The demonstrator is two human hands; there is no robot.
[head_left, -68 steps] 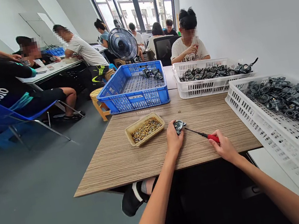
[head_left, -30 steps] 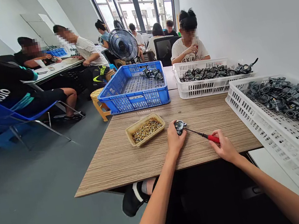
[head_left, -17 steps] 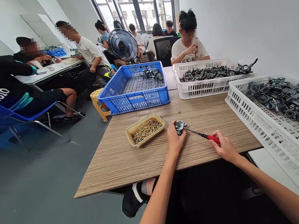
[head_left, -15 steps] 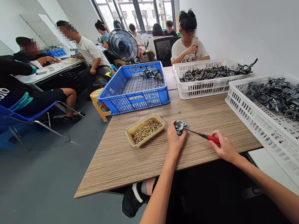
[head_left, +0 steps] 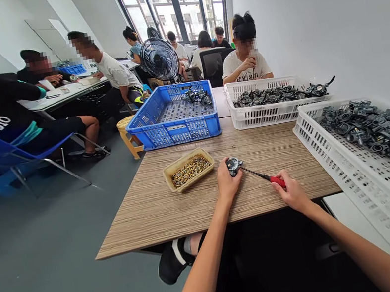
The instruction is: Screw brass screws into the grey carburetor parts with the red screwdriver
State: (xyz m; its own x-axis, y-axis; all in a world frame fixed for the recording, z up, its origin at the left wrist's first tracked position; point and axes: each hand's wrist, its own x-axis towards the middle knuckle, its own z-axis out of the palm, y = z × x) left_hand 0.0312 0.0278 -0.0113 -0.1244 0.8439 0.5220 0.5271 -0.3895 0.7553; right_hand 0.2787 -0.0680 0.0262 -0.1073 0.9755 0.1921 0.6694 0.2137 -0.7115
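Observation:
My left hand [head_left: 228, 181] is closed around a small grey metal part that looks like a carburetor [head_left: 233, 165], held just above the wooden table [head_left: 143, 215]. In my right hand [head_left: 292, 190] is the red handle of a screwdriver [head_left: 277, 181], gripped between thumb and fingers. Its dark shaft points left, and the tip meets the right side of the carburetor; the exact contact spot is too small to make out. Left of my left hand stands a cream tray [head_left: 168, 180] of small brass-coloured screws [head_left: 191, 171].
A blue crate [head_left: 178, 137] with a few dark parts stands at the table's far edge. Beside it is a white basket [head_left: 269, 117] of similar parts. Another white basket [head_left: 337, 161], heaped with grey metal parts, runs along the right. A person [head_left: 246, 64] sits opposite.
My hands, the carburetor and the screwdriver stay almost in place; the view shifts very slightly. At the left-hand table, the co-workers' heads and arms have moved a little.

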